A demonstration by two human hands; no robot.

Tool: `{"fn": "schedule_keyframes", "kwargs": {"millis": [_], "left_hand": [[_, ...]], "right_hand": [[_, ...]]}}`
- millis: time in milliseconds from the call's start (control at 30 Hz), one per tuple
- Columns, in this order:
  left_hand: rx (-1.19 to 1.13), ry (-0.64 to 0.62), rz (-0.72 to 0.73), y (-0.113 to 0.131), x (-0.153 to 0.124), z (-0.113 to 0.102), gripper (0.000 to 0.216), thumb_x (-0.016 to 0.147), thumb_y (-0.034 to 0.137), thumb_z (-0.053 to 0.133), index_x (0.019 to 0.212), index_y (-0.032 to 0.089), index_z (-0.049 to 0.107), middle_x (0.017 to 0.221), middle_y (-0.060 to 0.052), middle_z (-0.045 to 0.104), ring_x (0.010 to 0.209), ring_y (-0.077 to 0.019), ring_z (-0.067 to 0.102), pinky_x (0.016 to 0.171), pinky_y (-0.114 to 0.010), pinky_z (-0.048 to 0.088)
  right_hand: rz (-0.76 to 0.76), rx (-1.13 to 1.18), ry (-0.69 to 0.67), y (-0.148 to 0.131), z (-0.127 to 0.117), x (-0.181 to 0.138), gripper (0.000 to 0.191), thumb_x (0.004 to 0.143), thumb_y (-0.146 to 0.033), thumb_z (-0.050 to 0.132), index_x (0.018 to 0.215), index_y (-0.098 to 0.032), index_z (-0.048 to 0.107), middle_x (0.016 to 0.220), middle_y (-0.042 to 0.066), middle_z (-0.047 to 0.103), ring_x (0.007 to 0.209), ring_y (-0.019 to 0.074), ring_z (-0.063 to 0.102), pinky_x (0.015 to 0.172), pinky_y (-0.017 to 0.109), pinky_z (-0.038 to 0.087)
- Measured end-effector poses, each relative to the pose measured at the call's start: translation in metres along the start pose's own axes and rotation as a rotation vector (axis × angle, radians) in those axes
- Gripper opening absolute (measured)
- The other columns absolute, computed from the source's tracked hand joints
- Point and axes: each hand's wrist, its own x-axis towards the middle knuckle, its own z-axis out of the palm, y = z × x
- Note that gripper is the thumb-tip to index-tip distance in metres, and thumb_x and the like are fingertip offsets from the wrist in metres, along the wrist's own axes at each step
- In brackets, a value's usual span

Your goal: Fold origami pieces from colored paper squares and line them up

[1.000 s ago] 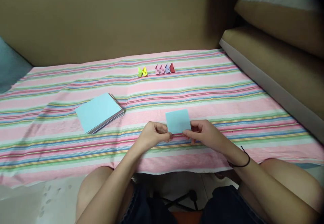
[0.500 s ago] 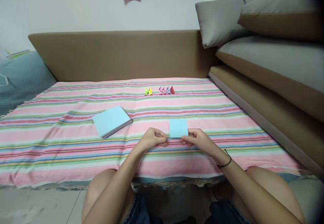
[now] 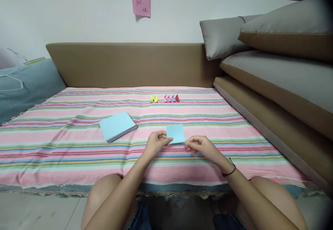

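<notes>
A small light blue square of paper (image 3: 176,133) is held up over the striped cloth, facing me. My left hand (image 3: 156,143) grips its lower left corner, thumb in front and fingers behind. Close by the lower right corner is my right hand (image 3: 199,144), thumb and forefinger pressed together; whether the corner or anything else is between them I cannot make out. To the left lies a stack of paper sheets (image 3: 117,126) with a light blue one on top. Farther back stand small folded paper pieces: a green and yellow pair (image 3: 153,99) and a pink, purple and red row (image 3: 171,98).
The striped cloth (image 3: 78,153) covers a bed-like surface with a brown backboard (image 3: 130,65) behind. Large grey and brown cushions (image 3: 283,70) are piled along the right. A blue-grey cushion (image 3: 33,84) is at the left. A pink note (image 3: 141,2) hangs on the wall.
My left hand has taken hold of the blue paper, which has shifted left. My right hand has slid to the paper's lower right corner. The view has tilted up.
</notes>
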Motion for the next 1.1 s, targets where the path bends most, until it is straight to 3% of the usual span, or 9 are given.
{"fn": "schedule_keyframes", "kwargs": {"millis": [133, 233, 400, 533, 633, 733, 1033, 1100], "left_hand": [[0.046, 0.039, 0.098, 0.008, 0.0, -0.005, 0.037, 0.061, 0.033, 0.079, 0.087, 0.014, 0.061, 0.059, 0.004, 0.06, 0.054, -0.0109, 0.058, 0.056, -0.023, 0.045], [0.077, -0.016, 0.134, 0.01, -0.002, 0.003, 0.038, 0.062, 0.03, 0.079, 0.092, 0.014, 0.061, 0.064, 0.002, 0.062, 0.056, -0.0118, 0.059, 0.055, -0.022, 0.045], [0.09, -0.072, 0.151, 0.008, -0.006, 0.019, 0.028, 0.067, 0.036, 0.076, 0.077, 0.014, 0.062, 0.063, 0.001, 0.058, 0.057, -0.0103, 0.055, 0.054, -0.021, 0.042], [0.09, -0.02, 0.154, 0.014, -0.012, 0.021, 0.032, 0.075, 0.042, 0.068, 0.064, 0.014, 0.057, 0.055, 0.004, 0.048, 0.052, -0.0082, 0.047, 0.05, -0.02, 0.039], [0.116, 0.014, 0.142, 0.02, -0.018, 0.02, 0.032, 0.074, 0.039, 0.07, 0.06, 0.013, 0.058, 0.055, 0.002, 0.049, 0.052, -0.0077, 0.045, 0.048, -0.02, 0.036], [0.136, 0.036, 0.128, 0.024, -0.024, 0.021, 0.031, 0.074, 0.037, 0.071, 0.059, 0.013, 0.059, 0.054, 0.003, 0.047, 0.05, -0.0066, 0.041, 0.046, -0.019, 0.034], [0.058, 0.004, -0.037, 0.024, -0.026, 0.031, 0.032, 0.074, 0.043, 0.069, 0.07, 0.013, 0.063, 0.053, 0.003, 0.05, 0.051, -0.0075, 0.048, 0.051, -0.019, 0.046], [0.019, 0.003, -0.046, 0.023, -0.026, 0.033, 0.03, 0.074, 0.042, 0.07, 0.081, 0.014, 0.062, 0.054, 0.005, 0.051, 0.05, -0.0072, 0.049, 0.05, -0.018, 0.046]], "right_hand": [[-0.057, 0.016, 0.111, -0.005, -0.013, -0.002, 0.037, 0.073, -0.052, 0.066, 0.083, -0.016, 0.064, 0.08, 0.007, 0.067, 0.075, 0.0183, 0.064, 0.063, 0.031, 0.053], [-0.123, 0.028, 0.133, -0.009, -0.008, -0.003, 0.038, 0.074, -0.049, 0.067, 0.096, -0.019, 0.059, 0.091, 0.006, 0.064, 0.082, 0.0182, 0.063, 0.071, 0.032, 0.052], [-0.181, -0.023, 0.148, -0.016, 0.004, -0.012, 0.032, 0.079, -0.045, 0.065, 0.069, -0.019, 0.049, 0.064, -0.003, 0.047, 0.062, 0.0119, 0.048, 0.06, 0.026, 0.04], [-0.169, -0.063, 0.118, -0.024, 0.005, -0.022, 0.033, 0.079, -0.04, 0.067, 0.065, -0.019, 0.045, 0.06, -0.005, 0.036, 0.057, 0.0101, 0.037, 0.054, 0.025, 0.031], [-0.149, -0.056, 0.103, -0.028, 0.006, -0.025, 0.035, 0.08, -0.038, 0.066, 0.065, -0.02, 0.04, 0.059, -0.006, 0.029, 0.055, 0.009, 0.032, 0.05, 0.024, 0.028], [-0.142, -0.041, 0.123, -0.029, 0.008, -0.027, 0.033, 0.082, -0.039, 0.064, 0.066, -0.02, 0.042, 0.059, -0.006, 0.031, 0.055, 0.0094, 0.034, 0.05, 0.023, 0.031], [-0.019, 0.094, 0.075, -0.014, 0.002, -0.026, 0.025, 0.081, -0.042, 0.065, 0.076, -0.019, 0.056, 0.06, -0.005, 0.042, 0.056, 0.0103, 0.046, 0.05, 0.023, 0.042], [-0.016, 0.1, 0.103, -0.013, 0.001, -0.026, 0.024, 0.081, -0.042, 0.065, 0.078, -0.019, 0.058, 0.06, -0.004, 0.045, 0.057, 0.0112, 0.048, 0.051, 0.023, 0.044]]}}
